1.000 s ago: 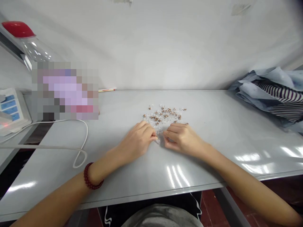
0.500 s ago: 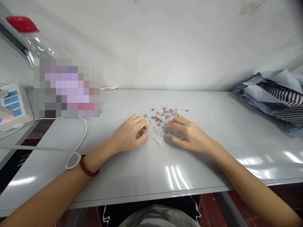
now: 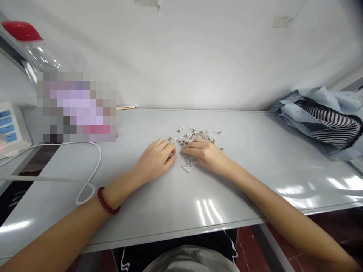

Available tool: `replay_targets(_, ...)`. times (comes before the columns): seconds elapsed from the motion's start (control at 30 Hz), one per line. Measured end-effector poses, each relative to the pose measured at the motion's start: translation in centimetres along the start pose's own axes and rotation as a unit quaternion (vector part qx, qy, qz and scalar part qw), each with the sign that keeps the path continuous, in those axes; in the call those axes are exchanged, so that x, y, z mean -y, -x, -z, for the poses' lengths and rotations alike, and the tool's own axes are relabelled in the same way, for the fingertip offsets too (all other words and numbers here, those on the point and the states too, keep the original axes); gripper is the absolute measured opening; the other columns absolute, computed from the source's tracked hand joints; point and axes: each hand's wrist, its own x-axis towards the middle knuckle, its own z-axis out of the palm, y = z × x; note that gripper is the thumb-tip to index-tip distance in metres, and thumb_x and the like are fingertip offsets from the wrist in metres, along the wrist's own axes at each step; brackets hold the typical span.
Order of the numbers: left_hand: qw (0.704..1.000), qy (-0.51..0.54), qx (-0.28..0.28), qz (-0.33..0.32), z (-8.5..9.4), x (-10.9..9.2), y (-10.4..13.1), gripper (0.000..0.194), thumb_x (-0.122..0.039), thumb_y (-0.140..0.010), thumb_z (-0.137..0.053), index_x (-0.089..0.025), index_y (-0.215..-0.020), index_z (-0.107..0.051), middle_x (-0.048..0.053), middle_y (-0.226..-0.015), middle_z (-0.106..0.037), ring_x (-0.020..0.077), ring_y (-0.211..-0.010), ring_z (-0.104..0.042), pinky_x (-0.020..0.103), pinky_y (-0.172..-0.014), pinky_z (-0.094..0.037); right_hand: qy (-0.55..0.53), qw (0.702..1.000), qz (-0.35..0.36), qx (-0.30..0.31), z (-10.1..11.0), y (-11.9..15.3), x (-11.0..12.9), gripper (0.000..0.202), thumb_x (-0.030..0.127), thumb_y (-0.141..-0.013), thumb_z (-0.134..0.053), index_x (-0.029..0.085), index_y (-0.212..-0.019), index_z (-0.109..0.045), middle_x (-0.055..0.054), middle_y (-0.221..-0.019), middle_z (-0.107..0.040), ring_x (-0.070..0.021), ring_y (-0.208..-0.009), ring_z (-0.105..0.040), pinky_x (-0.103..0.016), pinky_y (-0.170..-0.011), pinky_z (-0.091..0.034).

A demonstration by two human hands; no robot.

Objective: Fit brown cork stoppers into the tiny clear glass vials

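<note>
Several tiny clear bottles with brown stoppers (image 3: pixel 201 133) lie scattered in a pile on the grey table (image 3: pixel 170 211). At the left edge of the pile, my left hand (image 3: pixel 155 159) rests on the table with its fingers curled in; what lies inside them is mostly hidden. My right hand (image 3: pixel 208 154) lies over the right and near part of the pile, thumb and fingers drawn together and pointing left. Whatever its fingertips hold is too small to make out. A few clear pieces (image 3: pixel 187 167) show just below the right fingertips.
A red-capped clear bottle (image 3: pixel 42 56) and a blurred-out purple item (image 3: pixel 82 105) stand at the left. Near them are a white power strip (image 3: pixel 14 130) and a white cable (image 3: pixel 98 164). A pen (image 3: pixel 126 107) lies by the wall. Bluish cloth (image 3: pixel 306 121) sits at the right.
My right hand has moved left toward my left hand, and its fingers have drawn together. Brown stoppers seen inside my left hand before are now hidden. The view has shifted slightly.
</note>
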Motion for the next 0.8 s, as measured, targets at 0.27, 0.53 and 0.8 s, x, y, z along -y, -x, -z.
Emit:
replay_targets(0.27, 0.999, 0.011, -0.04, -0.01, 0.1, -0.3, 0.2, 0.017, -0.02, -0.095, -0.045, -0.015, -0.103, -0.059, 0.007, -0.087, -0.065, 0.0231, -0.085, -0.057, 0.038, -0.076, -0.048, -0.117, 0.986, -0.082, -0.091, 0.4, 0.5, 0.7, 0.054, -0.001, -0.09, -0.036, 0.022, -0.136, -0.053, -0.009, -0.105, -0.062, -0.0192, -0.094, -0.059, -0.04, -0.085, -0.053)
replay_targets(0.53, 0.99, 0.033, -0.127, -0.048, 0.4, -1.9, 0.1, 0.012, -0.023, -0.097, -0.049, -0.016, -0.1, -0.058, 0.007, -0.089, -0.067, 0.0193, -0.079, -0.055, 0.035, -0.073, -0.048, -0.476, 0.831, -0.233, -0.166, 1.2, 0.1, 1.9, 0.014, 0.025, -0.09, -0.061, 0.019, -0.103, -0.065, -0.004, -0.089, -0.069, -0.0153, -0.076, -0.07, -0.035, -0.075, -0.059)
replay_targets(0.8, 0.98, 0.08, -0.167, -0.075, 0.5, -3.7, 0.0, 0.015, -0.02, -0.099, -0.05, -0.019, -0.086, -0.056, 0.002, -0.076, -0.066, 0.0149, -0.071, -0.053, 0.03, -0.07, -0.046, -0.514, 0.81, -0.254, -0.123, 1.2, 0.0, 3.4, 0.018, 0.032, -0.084, -0.071, 0.017, -0.088, -0.064, -0.001, -0.07, -0.069, -0.0145, -0.068, -0.068, -0.031, -0.069, -0.057)
